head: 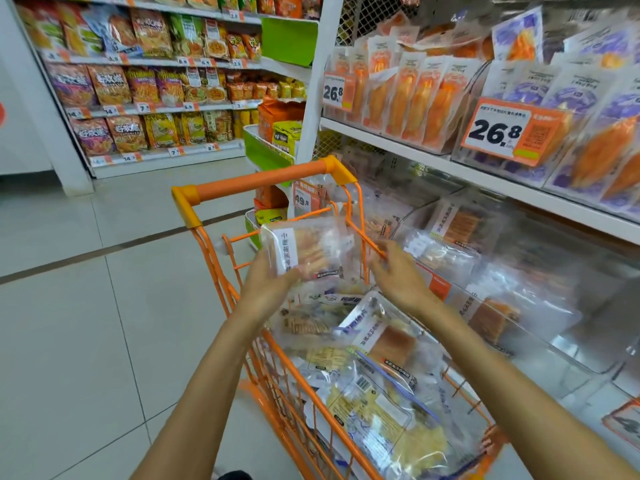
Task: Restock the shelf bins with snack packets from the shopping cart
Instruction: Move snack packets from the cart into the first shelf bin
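An orange shopping cart [221,237] stands in front of me, piled with several clear snack packets [384,344]. My left hand [268,287] grips one clear packet [308,249] with a white label, held up above the cart's far end. My right hand [398,271] hovers just right of that packet with relaxed fingers, holding nothing. To the right, clear shelf bins [485,299] hold similar packets at cart height.
The upper right shelf [398,140] carries orange and purple packets behind 26.8 price tags [512,131]. A long snack aisle [145,81] fills the back left. A green end display [273,147] stands beyond the cart. Tiled floor [86,306] lies to the left.
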The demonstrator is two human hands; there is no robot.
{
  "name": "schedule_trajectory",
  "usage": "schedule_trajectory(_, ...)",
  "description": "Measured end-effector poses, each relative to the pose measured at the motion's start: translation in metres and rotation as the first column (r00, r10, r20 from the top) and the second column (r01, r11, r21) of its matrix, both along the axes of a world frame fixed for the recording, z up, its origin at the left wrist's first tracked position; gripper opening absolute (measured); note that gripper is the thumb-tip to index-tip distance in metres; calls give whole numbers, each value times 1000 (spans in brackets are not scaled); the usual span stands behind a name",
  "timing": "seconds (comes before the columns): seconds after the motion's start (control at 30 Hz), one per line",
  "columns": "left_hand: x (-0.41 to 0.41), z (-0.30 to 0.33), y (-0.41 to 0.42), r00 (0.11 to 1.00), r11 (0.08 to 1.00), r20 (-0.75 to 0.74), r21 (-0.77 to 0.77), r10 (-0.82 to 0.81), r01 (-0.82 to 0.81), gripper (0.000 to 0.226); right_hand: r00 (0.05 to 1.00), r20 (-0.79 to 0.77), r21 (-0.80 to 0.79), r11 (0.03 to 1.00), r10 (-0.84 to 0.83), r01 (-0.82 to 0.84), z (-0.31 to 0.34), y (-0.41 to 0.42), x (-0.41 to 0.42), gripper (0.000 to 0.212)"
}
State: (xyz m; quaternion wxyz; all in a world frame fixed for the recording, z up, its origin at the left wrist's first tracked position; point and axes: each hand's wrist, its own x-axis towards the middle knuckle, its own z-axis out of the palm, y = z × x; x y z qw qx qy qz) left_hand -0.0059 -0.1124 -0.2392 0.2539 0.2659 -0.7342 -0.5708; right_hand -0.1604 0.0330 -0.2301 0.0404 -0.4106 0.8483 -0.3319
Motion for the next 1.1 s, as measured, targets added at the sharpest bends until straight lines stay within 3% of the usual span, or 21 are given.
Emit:
schedule_trajectory(0.07,2,-6,-8,993,991,24,-65,116,-114,63,916,-400,185,980,8,72,-11,-20,-20,56)
schedule_trajectory(0.1,3,-8,-11,986,985,38,-68,161,-158,62,866,-497,263,960,53,93,-14,-30,-26,66)
schedule_trajectory(0.2,3,-10,-16,974,975,39,-26,222,-221,60,766,-623,418,895,157,157,-21,-56,-33,78)
schedule_trajectory(0.3,4,-5,-20,970,970,22,39,241,-241,74,743,-654,399,899,142,179,-23,-60,-36,67)
schedule_trajectory(0.4,7,-1,-21,964,960,7,90,265,-265,72,775,-580,418,908,251,19,-26,-54,-34,36)
schedule_trajectory(0.47,9,1,-19,965,960,-12,105,261,-258,66,845,-477,377,925,242,-53,-27,-49,-30,21)
schedule_trajectory(0.57,10,10,-18,966,956,-12,147,256,-252,54,952,-301,75,996,64,-43,-15,-33,-21,14)
schedule_trajectory(0.67,11,15,-20,967,933,-22,271,252,-237,47,998,6,-227,972,60,-57,9,7,-7,16)
schedule_trajectory(0.73,11,19,-19,967,919,-4,311,256,-242,46,960,260,-432,902,101,23,18,38,0,13)
schedule_trajectory(0.87,1,28,6,982,929,159,338,102,-151,30,842,533,-569,772,83,284,23,77,4,7)
schedule_trajectory(0.93,-5,24,21,957,951,275,308,-94,5,18,783,606,-592,738,141,325,27,89,4,12)
schedule_trajectory(0.97,-7,20,28,916,949,342,298,-209,106,14,821,561,-559,781,109,279,33,97,5,12)
schedule_trajectory(1.03,-10,10,42,795,901,440,311,-419,303,4,931,360,-372,925,68,76,38,112,2,12)
schedule_trajectory(1.1,-16,-4,50,680,829,476,366,-558,423,11,936,291,-122,978,199,-170,42,117,5,13)
